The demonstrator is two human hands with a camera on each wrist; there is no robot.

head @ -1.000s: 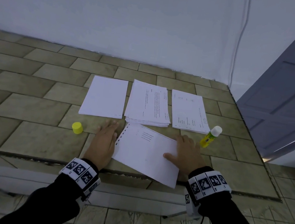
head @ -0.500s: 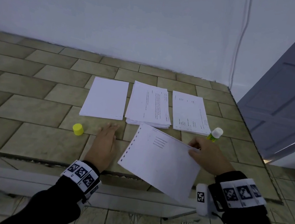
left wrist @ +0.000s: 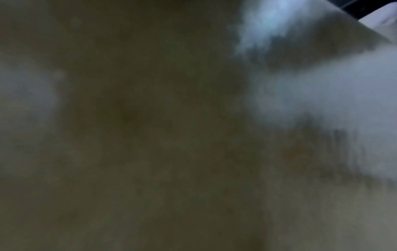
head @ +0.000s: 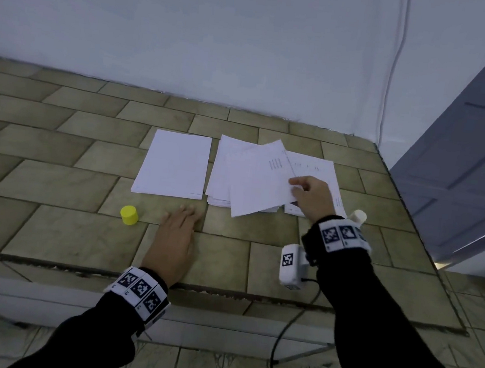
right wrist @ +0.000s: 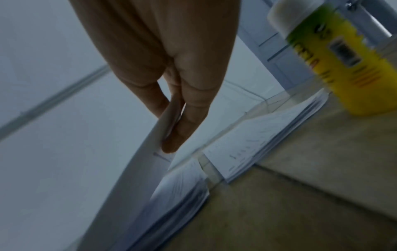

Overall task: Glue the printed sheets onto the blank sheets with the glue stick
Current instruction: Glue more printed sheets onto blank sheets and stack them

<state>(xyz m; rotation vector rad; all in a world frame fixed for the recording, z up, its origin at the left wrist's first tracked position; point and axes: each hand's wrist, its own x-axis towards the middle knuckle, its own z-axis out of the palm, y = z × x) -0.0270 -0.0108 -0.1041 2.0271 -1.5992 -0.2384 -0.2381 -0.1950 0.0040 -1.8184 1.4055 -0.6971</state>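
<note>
Right hand (head: 312,198) pinching the glued sheet (head: 261,183) above the middle stack (head: 222,175).
Left hand (head: 175,233) flat, fingers relaxed; square the edges before letting go.

I am resting my left hand (head: 175,235) flat on the tabletop (head: 57,235), palm down, fingers (head: 191,212) straight and together, forearm in a black sleeve. I am reaching my right hand (head: 312,198) forward, pinching a sheet (head: 261,183) between thumb and straight fingers (right wrist: 189,122), held above the surface.
</note>
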